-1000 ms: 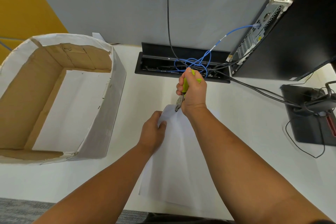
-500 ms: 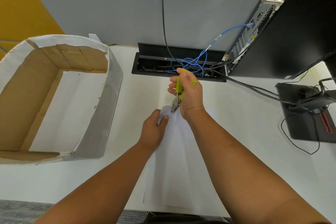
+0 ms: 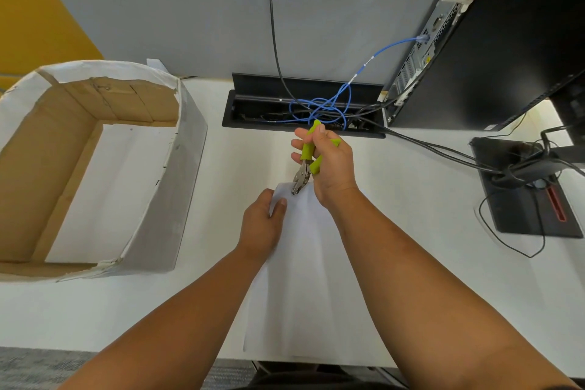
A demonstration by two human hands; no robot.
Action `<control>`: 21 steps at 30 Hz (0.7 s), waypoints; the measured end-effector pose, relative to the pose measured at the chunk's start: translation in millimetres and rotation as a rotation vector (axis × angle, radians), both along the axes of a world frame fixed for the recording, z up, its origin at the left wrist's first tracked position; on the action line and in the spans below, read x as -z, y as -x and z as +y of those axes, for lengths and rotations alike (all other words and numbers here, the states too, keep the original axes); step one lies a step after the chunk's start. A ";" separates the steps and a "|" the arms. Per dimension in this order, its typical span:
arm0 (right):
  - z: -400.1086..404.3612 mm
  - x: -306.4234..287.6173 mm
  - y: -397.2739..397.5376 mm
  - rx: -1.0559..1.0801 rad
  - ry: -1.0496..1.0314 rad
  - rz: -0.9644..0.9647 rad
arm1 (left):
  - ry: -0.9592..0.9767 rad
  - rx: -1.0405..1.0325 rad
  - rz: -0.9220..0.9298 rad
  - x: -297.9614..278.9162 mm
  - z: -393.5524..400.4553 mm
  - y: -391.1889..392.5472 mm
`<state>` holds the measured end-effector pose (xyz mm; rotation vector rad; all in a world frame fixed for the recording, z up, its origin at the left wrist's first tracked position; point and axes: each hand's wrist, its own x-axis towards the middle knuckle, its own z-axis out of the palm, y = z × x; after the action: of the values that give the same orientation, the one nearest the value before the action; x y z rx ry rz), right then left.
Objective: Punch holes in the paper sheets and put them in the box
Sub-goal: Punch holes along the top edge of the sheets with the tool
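Head view: right hand grips a green-handled hole punch, whose handles have spread apart since a second ago, its metal tip at the far edge of the paper sheet on the desk. This suggests a hole was just punched. Left hand pinches the sheet's corner. Cardboard box, at nine o'clock, awaits it.

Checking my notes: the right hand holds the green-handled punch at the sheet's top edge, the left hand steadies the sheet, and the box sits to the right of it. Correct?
Not quite. In the head view the box sits to the left of the sheet; the rest stands.
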<state>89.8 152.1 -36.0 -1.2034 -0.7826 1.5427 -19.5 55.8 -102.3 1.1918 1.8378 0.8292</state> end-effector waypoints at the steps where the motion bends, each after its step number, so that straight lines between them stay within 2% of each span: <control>1: -0.3 0.1 -1.4 -0.007 0.004 -0.002 | -0.006 0.005 0.017 0.1 -0.1 -0.3; 11: -2.7 -0.8 -7.8 -0.016 0.003 -0.031 | -0.060 0.016 0.083 -2.3 -1.9 -2.1; 21: -5.6 -1.2 -9.2 -0.021 -0.016 -0.047 | -0.033 0.035 0.109 -5.5 -2.7 -2.2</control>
<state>99.0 146.5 -34.8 -1.2278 -0.8392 1.5270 -17.3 53.1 -96.8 1.3091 1.8917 0.7918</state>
